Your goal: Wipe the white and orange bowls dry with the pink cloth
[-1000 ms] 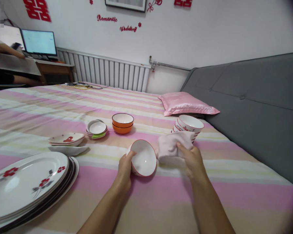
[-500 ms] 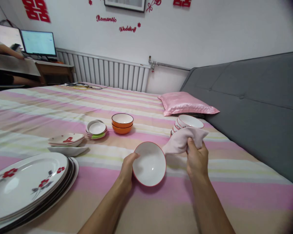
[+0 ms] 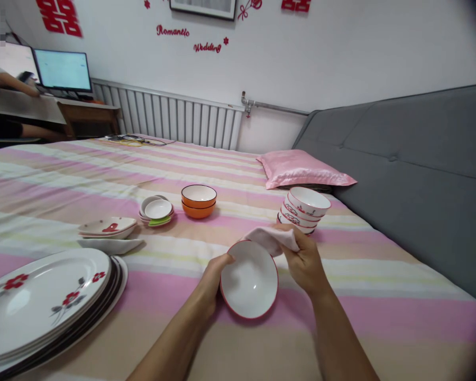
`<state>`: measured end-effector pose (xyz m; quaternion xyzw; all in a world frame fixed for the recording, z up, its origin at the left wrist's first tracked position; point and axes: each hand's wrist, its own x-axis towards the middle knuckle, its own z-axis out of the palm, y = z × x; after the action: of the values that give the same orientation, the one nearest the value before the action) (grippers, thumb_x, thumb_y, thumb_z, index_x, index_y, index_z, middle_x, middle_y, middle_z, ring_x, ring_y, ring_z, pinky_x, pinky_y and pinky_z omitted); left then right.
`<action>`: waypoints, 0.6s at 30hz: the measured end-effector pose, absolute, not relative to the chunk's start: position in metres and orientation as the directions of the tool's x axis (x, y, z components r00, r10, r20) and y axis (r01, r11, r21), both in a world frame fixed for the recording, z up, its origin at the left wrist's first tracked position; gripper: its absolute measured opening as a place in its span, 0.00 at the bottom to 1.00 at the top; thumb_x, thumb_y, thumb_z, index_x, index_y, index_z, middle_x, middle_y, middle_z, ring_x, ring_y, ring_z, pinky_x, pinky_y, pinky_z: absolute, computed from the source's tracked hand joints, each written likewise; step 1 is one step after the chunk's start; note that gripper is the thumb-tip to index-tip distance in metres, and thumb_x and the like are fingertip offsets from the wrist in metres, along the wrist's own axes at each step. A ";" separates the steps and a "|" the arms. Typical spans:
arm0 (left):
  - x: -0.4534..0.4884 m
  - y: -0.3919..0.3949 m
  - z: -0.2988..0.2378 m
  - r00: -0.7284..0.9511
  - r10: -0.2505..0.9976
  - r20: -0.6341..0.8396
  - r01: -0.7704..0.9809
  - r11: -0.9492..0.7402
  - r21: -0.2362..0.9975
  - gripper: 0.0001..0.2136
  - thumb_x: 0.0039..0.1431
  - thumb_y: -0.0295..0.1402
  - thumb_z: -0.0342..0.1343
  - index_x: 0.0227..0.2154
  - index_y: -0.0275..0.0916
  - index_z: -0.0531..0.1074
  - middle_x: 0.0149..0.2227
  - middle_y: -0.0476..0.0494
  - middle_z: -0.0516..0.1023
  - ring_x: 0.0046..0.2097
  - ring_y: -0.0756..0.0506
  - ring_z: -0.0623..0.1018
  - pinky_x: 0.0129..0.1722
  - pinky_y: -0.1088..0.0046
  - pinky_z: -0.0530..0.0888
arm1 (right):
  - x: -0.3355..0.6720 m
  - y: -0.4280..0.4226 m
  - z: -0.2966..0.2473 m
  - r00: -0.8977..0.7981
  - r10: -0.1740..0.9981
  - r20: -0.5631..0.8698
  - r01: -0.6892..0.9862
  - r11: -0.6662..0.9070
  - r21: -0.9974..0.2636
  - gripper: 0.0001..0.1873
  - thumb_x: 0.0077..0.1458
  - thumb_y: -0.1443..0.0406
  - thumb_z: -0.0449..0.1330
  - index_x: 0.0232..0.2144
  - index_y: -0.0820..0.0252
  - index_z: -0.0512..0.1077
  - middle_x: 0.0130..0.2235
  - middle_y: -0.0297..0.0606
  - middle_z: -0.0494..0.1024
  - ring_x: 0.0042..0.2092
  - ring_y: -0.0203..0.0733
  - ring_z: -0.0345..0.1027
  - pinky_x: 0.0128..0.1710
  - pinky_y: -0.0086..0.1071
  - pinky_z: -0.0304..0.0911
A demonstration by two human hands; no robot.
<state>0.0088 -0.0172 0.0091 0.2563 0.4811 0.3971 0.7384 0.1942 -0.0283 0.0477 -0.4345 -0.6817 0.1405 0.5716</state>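
A white bowl with a red rim [image 3: 249,280] is tilted toward me above the bed. My left hand [image 3: 212,280] grips it by the left edge, thumb over the rim and fingers hidden behind. My right hand [image 3: 303,259] is closed on a pale pink cloth [image 3: 267,239], which lies against the bowl's upper right rim. Just beyond the right hand stands a stack of white bowls with red rims and a printed pattern [image 3: 305,206].
Two stacked orange bowls [image 3: 199,203], small dishes [image 3: 157,210] and boat-shaped dishes [image 3: 109,227] sit on the striped bedsheet [image 3: 174,338]. Large plates [image 3: 43,296] pile up at left. A pink pillow [image 3: 303,168] lies by the grey headboard [image 3: 412,159]. A person [image 3: 8,90] sits far left.
My right hand has moved left with the cloth, bringing it onto the bowl's rim and uncovering the bowl stack behind. The held bowl has shifted slightly right and down.
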 end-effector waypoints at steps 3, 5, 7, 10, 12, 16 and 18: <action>0.009 -0.016 0.010 0.226 0.845 -0.484 -0.354 0.534 0.768 0.15 0.45 0.37 0.56 0.35 0.33 0.74 0.28 0.43 0.76 0.28 0.45 0.73 0.28 0.71 0.68 | 0.192 -0.036 0.057 -0.146 0.790 0.596 0.447 0.590 -0.672 0.13 0.52 0.72 0.55 0.38 0.55 0.74 0.40 0.38 0.77 0.42 0.41 0.71 0.42 0.33 0.65; 0.009 -0.015 0.010 0.238 0.859 -0.453 -0.373 0.512 0.774 0.16 0.45 0.38 0.55 0.37 0.33 0.74 0.29 0.42 0.77 0.29 0.44 0.74 0.31 0.69 0.69 | 0.190 -0.041 0.063 -0.222 0.826 0.519 0.478 0.556 -0.680 0.14 0.49 0.74 0.57 0.38 0.55 0.75 0.41 0.38 0.78 0.43 0.42 0.71 0.44 0.34 0.65; 0.009 -0.014 0.010 0.246 0.874 -0.420 -0.394 0.486 0.780 0.17 0.45 0.38 0.55 0.38 0.33 0.74 0.32 0.40 0.78 0.33 0.42 0.76 0.34 0.68 0.70 | 0.187 -0.047 0.068 -0.296 0.857 0.422 0.529 0.514 -0.675 0.16 0.47 0.73 0.59 0.39 0.53 0.75 0.43 0.37 0.78 0.44 0.43 0.71 0.45 0.36 0.65; 0.009 -0.013 0.010 0.227 0.904 -0.363 -0.430 0.427 0.796 0.17 0.45 0.37 0.56 0.37 0.32 0.74 0.33 0.38 0.79 0.36 0.40 0.76 0.37 0.66 0.71 | 0.184 -0.055 0.075 -0.379 0.880 0.285 0.604 0.469 -0.645 0.25 0.42 0.67 0.66 0.45 0.50 0.73 0.48 0.36 0.76 0.52 0.47 0.67 0.52 0.42 0.61; 0.009 -0.014 0.012 0.222 0.914 -0.340 -0.448 0.405 0.797 0.18 0.45 0.36 0.56 0.39 0.33 0.75 0.33 0.39 0.79 0.36 0.40 0.77 0.37 0.66 0.71 | 0.183 -0.058 0.078 -0.399 0.888 0.227 0.620 0.444 -0.647 0.33 0.36 0.61 0.71 0.48 0.48 0.71 0.51 0.36 0.74 0.55 0.51 0.64 0.55 0.45 0.58; 0.009 -0.014 0.013 0.240 0.910 -0.338 -0.458 0.413 0.787 0.19 0.44 0.36 0.55 0.41 0.34 0.75 0.33 0.40 0.79 0.35 0.41 0.76 0.36 0.67 0.71 | 0.182 -0.050 0.073 -0.221 0.934 0.280 0.627 0.356 -0.693 0.21 0.40 0.57 0.68 0.39 0.54 0.74 0.43 0.38 0.77 0.45 0.48 0.71 0.47 0.42 0.65; 0.010 -0.014 0.012 0.236 0.911 -0.339 -0.459 0.412 0.787 0.19 0.44 0.35 0.55 0.41 0.34 0.75 0.32 0.41 0.78 0.34 0.42 0.76 0.35 0.67 0.70 | 0.182 -0.043 0.064 -0.013 0.925 0.380 0.666 0.292 -0.687 0.17 0.44 0.57 0.65 0.36 0.57 0.72 0.40 0.40 0.77 0.42 0.46 0.71 0.44 0.41 0.66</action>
<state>0.0102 -0.0145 0.0124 0.2778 0.4067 0.4656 0.7353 0.1817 -0.0430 0.0639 -0.5734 -0.6935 0.1594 0.4060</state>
